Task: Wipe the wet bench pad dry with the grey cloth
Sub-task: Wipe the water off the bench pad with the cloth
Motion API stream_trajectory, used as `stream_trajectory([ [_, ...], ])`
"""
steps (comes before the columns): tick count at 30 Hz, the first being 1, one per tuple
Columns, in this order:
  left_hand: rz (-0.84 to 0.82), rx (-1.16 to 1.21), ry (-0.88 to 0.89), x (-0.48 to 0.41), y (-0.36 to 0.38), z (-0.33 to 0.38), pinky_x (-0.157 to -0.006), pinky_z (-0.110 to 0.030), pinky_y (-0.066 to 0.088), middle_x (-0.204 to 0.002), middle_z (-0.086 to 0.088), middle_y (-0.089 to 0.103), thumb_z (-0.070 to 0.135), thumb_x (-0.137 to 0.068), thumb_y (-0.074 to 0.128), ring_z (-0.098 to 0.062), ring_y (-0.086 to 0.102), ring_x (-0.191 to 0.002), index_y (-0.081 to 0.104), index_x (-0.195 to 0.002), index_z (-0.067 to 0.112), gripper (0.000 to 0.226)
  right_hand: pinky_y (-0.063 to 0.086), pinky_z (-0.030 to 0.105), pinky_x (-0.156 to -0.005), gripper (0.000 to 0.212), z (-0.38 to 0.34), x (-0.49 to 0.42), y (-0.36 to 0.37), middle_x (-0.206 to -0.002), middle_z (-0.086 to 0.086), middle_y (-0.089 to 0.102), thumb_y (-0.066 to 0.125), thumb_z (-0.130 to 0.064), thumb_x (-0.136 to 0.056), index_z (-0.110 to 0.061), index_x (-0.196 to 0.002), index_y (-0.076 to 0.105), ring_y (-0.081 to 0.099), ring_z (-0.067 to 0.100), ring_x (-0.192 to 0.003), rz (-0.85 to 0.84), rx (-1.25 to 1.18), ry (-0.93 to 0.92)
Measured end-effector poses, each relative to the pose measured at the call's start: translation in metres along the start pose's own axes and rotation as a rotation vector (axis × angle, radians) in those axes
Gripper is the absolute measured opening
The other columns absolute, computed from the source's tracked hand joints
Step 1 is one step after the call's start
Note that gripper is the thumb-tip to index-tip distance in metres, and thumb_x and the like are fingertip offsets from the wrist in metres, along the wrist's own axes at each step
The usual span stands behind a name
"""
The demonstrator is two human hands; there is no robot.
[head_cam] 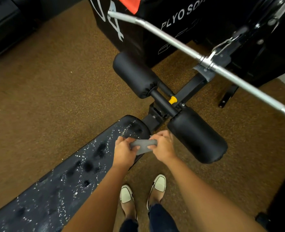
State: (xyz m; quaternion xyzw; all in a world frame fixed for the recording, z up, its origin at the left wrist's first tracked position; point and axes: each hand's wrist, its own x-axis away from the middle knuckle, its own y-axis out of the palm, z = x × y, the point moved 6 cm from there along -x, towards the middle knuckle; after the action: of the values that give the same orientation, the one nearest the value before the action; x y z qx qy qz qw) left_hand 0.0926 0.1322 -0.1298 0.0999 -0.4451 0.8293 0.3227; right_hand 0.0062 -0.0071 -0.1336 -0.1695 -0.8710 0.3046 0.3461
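- Two cream shoes [160,183] are seen nearest the camera, planted on the speckled brown floor [43,91] just beside the right edge of the bench pad.
- The black bench pad [68,178] is laid out diagonally from the lower left corner toward the centre, and its surface is covered with bright water droplets and darker wet blotches along its whole visible length.
- The grey cloth [142,145] is held bunched and partly rolled in the air over the far right edge of the pad, stretched between the two hands; no contact with the pad surface can be made out.
- The left hand [124,152] is closed on the cloth's left end, its fingers [135,147] curled and pinching the fabric against the thumb.
- The right hand [163,145] is closed on the cloth's right end, its fingers folded over the roll and pressed together.
- Beyond the hands, two black foam rollers [197,136] are mounted on either side of a black frame post, where a yellow knob [172,99] is fitted.
- A silver bar [168,39] is seen crossing diagonally above the frame, clipped at its middle.
- Farthest away, a black plyo box [180,22] with white lettering is set on the floor.
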Motion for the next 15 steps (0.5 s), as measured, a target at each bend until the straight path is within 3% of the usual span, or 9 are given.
stream_trajectory([
  [1,0.008,0.009,0.010,-0.001,0.000,-0.002,-0.082,-0.020,0.032,-0.097,-0.002,0.045,0.018,-0.082,0.073,-0.024,0.050,-0.098,0.067,-0.108,0.006,0.029,0.035,0.020,-0.093,0.029,0.002,-0.003,0.000,-0.116,-0.001,0.045,0.074,-0.019,-0.080,-0.014,-0.108,0.066,0.039,0.014,-0.111,-0.013,-0.042,-0.001],
  [4,-0.020,0.123,-0.031,-0.003,0.004,-0.012,-0.071,-0.020,0.036,-0.089,0.002,0.055,0.024,-0.081,0.073,-0.014,0.052,-0.084,0.065,-0.096,0.011,0.020,0.042,0.009,-0.070,0.031,0.011,-0.006,0.004,-0.099,0.000,0.056,0.072,-0.012,-0.081,-0.009,-0.109,0.057,0.054,0.013,-0.093,-0.078,-0.370,0.086],
  [7,-0.088,0.232,-0.127,-0.002,0.015,-0.024,-0.058,-0.025,0.042,-0.069,0.002,0.061,0.028,-0.082,0.072,-0.014,0.055,-0.065,0.060,-0.083,0.015,0.018,0.052,0.032,-0.085,0.048,0.020,-0.011,0.012,-0.111,0.006,0.057,0.070,-0.012,-0.083,-0.020,-0.123,0.044,0.057,0.020,-0.102,-0.014,-0.518,0.181],
  [9,-0.081,0.243,-0.152,-0.002,0.021,-0.030,-0.061,-0.028,0.045,-0.070,0.001,0.063,0.028,-0.083,0.071,-0.016,0.058,-0.067,0.060,-0.084,0.014,0.018,0.052,0.039,-0.088,0.054,0.020,-0.015,0.020,-0.115,0.008,0.056,0.069,-0.012,-0.083,-0.024,-0.126,0.039,0.058,0.022,-0.104,0.023,-0.473,0.198],
  [12,-0.055,0.181,-0.160,-0.005,0.025,-0.037,-0.060,-0.019,0.038,-0.076,0.004,0.060,0.023,-0.087,0.066,-0.011,0.055,-0.070,0.060,-0.102,0.013,0.019,0.046,0.029,-0.080,0.038,0.015,-0.025,0.029,-0.110,0.006,0.056,0.065,-0.008,-0.086,-0.015,-0.117,0.042,0.057,0.021,-0.099,0.039,-0.335,0.154],
  [15,-0.048,0.085,-0.149,-0.009,0.029,-0.049,-0.070,-0.021,0.039,-0.091,-0.001,0.064,0.020,-0.089,0.062,-0.015,0.058,-0.081,0.057,-0.120,0.013,0.032,0.045,0.031,-0.083,0.031,0.008,-0.035,0.039,-0.113,0.008,0.055,0.059,-0.005,-0.089,-0.011,-0.116,0.045,0.054,0.022,-0.102,0.028,-0.198,0.083],
])
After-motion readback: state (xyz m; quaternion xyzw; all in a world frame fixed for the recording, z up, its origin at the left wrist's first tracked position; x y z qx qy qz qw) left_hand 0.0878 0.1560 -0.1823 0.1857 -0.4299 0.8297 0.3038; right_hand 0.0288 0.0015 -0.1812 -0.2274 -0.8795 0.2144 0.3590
